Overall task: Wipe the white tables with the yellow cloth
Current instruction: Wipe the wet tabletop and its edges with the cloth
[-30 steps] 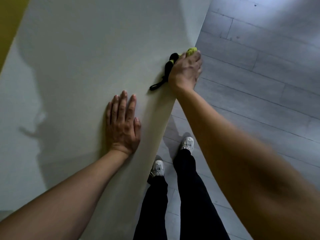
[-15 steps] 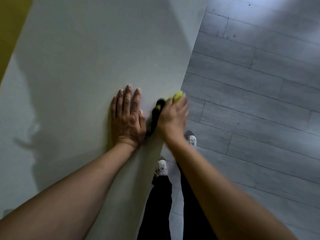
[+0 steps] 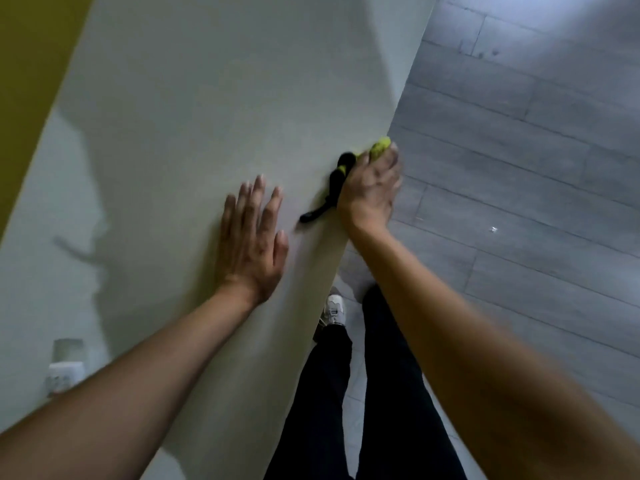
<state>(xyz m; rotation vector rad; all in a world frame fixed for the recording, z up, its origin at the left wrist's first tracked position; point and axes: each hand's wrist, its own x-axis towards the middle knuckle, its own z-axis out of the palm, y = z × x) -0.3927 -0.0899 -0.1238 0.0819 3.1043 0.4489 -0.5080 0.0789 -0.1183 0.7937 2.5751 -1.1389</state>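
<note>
Here we press one yellow cloth (image 3: 380, 147) against the right edge of the white desk (image 3: 214, 109), bunched so that only a tuft shows past the fingertips, with a black strip of it trailing back across the top toward us. Our right hand (image 3: 370, 190) is curled down over the cloth and has it gripped against the rim, likely so the wipe catches both the surface and the edge in one pass. Our left hand (image 3: 251, 237) lies flat and open on the desk just beside it, holding nothing; we judge it a brace for leaning in. We count one cloth, two hands, one desk in view and, beyond its edge, a grey plank floor (image 3: 519, 168). Low at the left edge, one pale wall socket (image 3: 64, 375) shows. Our two dark-trousered legs stand below, close against the desk.
</note>
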